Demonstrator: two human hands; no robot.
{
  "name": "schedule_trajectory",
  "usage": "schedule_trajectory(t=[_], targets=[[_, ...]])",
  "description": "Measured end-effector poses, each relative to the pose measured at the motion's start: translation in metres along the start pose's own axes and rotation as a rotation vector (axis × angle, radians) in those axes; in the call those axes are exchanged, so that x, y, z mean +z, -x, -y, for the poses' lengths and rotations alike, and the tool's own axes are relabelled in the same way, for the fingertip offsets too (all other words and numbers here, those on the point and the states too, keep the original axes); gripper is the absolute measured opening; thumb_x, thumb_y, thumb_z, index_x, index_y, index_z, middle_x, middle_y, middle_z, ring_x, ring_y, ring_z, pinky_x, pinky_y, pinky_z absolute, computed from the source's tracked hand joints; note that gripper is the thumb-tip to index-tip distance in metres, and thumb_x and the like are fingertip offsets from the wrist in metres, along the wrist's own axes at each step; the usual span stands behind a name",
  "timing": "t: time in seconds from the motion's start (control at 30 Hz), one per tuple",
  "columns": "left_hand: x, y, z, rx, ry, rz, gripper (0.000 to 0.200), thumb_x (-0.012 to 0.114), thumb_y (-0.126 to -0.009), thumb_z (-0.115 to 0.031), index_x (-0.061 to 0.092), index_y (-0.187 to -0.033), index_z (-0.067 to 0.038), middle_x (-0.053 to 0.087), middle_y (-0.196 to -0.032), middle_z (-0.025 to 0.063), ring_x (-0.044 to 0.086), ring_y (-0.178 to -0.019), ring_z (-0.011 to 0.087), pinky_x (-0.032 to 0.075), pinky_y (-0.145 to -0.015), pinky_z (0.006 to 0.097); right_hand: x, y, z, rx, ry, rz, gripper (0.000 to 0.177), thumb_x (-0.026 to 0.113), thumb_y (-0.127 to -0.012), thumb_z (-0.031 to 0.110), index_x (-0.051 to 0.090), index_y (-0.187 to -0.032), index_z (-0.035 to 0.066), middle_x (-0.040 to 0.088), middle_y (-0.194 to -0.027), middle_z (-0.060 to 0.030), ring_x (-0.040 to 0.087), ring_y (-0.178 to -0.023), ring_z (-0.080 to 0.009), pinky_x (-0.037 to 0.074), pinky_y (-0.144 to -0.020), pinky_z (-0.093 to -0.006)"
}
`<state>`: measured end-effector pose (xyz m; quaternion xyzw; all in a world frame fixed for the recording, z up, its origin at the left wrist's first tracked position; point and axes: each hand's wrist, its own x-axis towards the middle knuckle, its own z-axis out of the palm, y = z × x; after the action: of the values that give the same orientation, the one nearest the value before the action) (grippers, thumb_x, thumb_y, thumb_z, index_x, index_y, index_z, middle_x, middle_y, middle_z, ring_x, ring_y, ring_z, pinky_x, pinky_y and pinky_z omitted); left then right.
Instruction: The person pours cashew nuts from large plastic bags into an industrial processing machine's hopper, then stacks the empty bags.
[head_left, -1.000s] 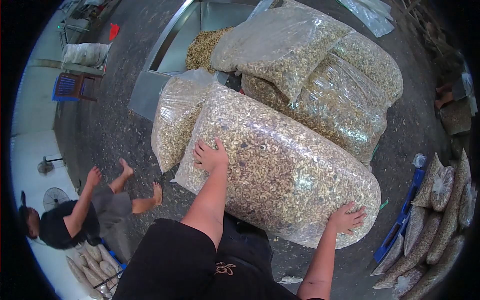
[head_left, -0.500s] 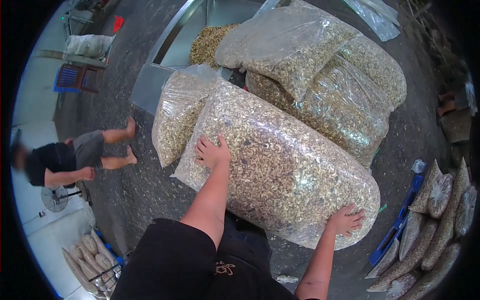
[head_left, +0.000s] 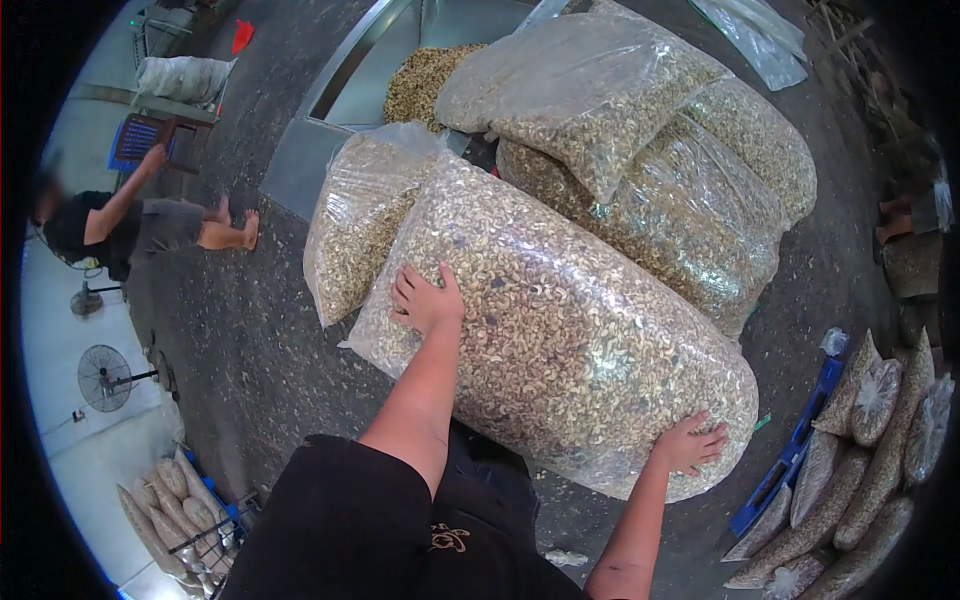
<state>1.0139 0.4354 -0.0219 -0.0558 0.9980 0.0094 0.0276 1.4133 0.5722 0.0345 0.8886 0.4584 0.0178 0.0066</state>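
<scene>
A large clear plastic bag of cashew nuts lies on its side in front of me. My left hand rests with fingers spread on the upper left part of this bag. Near its lower right end, my right hand is laid flat on the plastic, fingers apart. Neither hand grips anything. Touching the bag's left end is a smaller, upright bag of nuts. Behind it, more filled bags are piled, with a partly filled bag on top.
A metal bin holds loose nuts at the back. Several filled bags lie by a blue pallet at right. On the left are a person, a chair, a fan and more sacks.
The person at left has moved toward the chair, with an arm now stretched out to it. Both my hands stay in place on the large bag. The view has shifted slightly.
</scene>
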Motion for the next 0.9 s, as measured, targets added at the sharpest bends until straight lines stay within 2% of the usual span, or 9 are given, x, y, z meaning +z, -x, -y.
schedule_trajectory(t=[0.9], targets=[[-0.0030, 0.0011, -0.0023, -0.013, 0.003, 0.027, 0.069, 0.044, -0.087, -0.057, 0.035, -0.139, -0.012, 0.033, -0.145, 0.0074, 0.025, -0.136, 0.0266, 0.019, -0.105, 0.0609, 0.0025, -0.0007, -0.0023, -0.013, -0.026, -0.002, 0.068, 0.032, -0.090, 0.065, 0.032, -0.143, 0.023, 0.023, -0.152, -0.0091, 0.016, -0.141, -0.0333, 0.014, -0.103, -0.0700]])
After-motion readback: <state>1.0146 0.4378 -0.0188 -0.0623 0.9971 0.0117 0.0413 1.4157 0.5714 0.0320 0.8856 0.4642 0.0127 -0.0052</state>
